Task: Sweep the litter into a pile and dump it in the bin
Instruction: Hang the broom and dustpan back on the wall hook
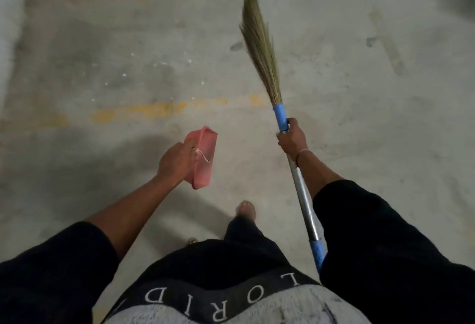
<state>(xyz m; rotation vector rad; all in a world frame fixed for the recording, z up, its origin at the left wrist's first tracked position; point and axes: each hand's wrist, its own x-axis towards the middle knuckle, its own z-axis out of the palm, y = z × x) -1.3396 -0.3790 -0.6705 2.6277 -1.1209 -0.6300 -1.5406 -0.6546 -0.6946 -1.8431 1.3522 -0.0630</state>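
Pink plastic catches our eye first: the dustpan hangs on edge from our left hand, whose fingers curl round its handle end, a short white cord dangling beside them. Our right hand grips the broom just below its blue collar, bristles raised off the ground and pointing away from us, the metal shaft running back under our right sleeve. Ahead and to the left, small white specks of litter lie scattered on the grey concrete floor, beyond a worn yellow painted line. One sandalled foot steps forward between dustpan and broom.
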